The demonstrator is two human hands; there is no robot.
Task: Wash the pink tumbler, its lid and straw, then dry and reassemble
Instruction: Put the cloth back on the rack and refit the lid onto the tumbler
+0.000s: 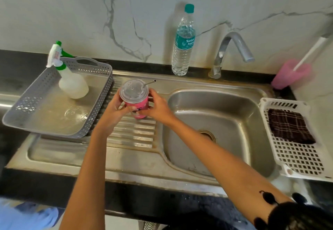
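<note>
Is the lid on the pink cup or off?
On. The clear lid covers the top of the pink tumbler, and the straw pokes up through it.

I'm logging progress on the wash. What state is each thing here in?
pink tumbler: held in both hands, lid on.
lid: fitted on the tumbler.
straw: stuck through the lid.
left hand: grips the tumbler.
right hand: grips the tumbler.
tap: no water running.
water bottle: upright, capped.
spray bottle: standing in the grey basket.
cloth: lying flat in the white tray.
</note>
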